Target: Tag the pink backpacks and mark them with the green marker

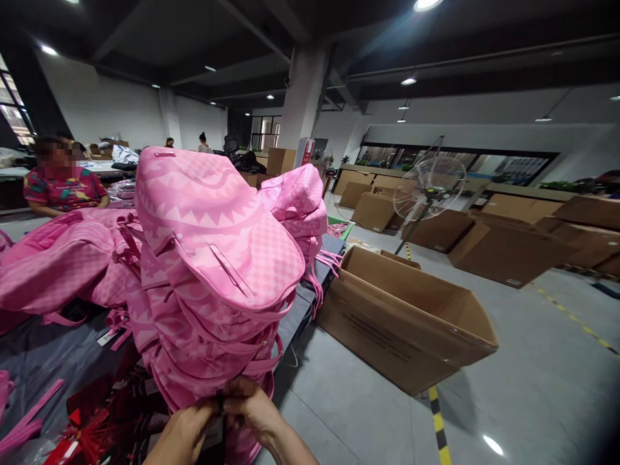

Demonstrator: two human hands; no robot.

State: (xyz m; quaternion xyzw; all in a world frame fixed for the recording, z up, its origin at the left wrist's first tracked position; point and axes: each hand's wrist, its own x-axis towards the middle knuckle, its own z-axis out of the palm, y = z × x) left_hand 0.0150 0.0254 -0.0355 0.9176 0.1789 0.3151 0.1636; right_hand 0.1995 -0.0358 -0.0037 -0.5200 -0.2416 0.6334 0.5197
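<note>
A tall stack of pink patterned backpacks (217, 226) stands at the near edge of the dark-covered table (43, 349). Low on its front, my left hand (186, 429) and my right hand (252, 410) are close together, fingers pinched. Between them is a small dark thing, too small to make out, with a dark tag-like piece (213, 434) hanging below. Both hands are closed on it or on the bag's edge there. More pink bags (58, 258) lie to the left, and red glossy items (82, 426) are beside my left hand.
A large open cardboard box (387, 323) stands on the floor to the right, with a fan (429, 190) and more cartons (513, 248) behind. Another pink stack (300, 206) is further along the table. A person (65, 184) sits across at the left.
</note>
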